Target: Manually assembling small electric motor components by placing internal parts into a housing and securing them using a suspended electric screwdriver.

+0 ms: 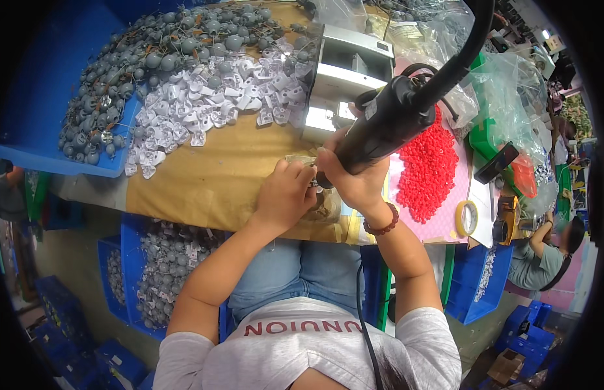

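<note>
In my right hand (362,184) is a black electric screwdriver (386,123), held tilted with its lower end close to my left fingertips. A cable runs from its upper end toward the top of the view. My left hand (283,198) is closed, fingers bent over a small part near the table's front edge. That part is mostly hidden by my fingers, so I cannot tell its kind. Just beyond my left hand lies a heap of white plastic pieces (214,97). Behind it spreads a pile of grey ball-shaped parts with wires (185,45).
Small red pieces (429,169) cover a pink sheet on the right, near a yellow tape roll (466,218). A white metal box (350,65) stands behind my hands. Blue bins (61,159) flank the brown-covered table (204,175). A co-worker (542,260) sits far right.
</note>
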Demonstrator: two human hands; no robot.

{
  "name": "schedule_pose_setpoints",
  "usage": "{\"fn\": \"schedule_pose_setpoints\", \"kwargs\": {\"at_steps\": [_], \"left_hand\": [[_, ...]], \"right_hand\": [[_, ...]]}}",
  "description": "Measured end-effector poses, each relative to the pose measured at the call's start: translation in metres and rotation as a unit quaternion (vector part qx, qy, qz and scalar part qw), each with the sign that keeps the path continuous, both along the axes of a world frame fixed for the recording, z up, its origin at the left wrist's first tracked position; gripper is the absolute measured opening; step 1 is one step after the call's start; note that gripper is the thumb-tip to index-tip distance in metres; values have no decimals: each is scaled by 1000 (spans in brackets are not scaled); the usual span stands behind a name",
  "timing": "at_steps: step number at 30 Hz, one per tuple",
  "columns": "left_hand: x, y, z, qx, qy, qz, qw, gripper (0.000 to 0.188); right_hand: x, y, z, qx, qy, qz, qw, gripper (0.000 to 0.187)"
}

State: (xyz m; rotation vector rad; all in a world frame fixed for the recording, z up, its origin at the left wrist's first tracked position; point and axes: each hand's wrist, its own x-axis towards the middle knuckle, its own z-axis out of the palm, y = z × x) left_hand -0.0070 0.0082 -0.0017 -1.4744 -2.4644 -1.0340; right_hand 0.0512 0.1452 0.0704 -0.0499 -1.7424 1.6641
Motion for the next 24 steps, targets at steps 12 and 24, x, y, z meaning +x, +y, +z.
{"fn": "schedule_pose_setpoints", "kwargs": {"at_steps": [12, 24], "left_hand": [[-4, 1, 4, -15, -37, -15, 999, 32], [-4, 1, 4, -2, -55, -13, 998, 31]], "right_hand": [[12, 1, -10, 120, -30, 30, 992, 45], [14, -4, -13, 159, -36, 2, 987, 17]]}}
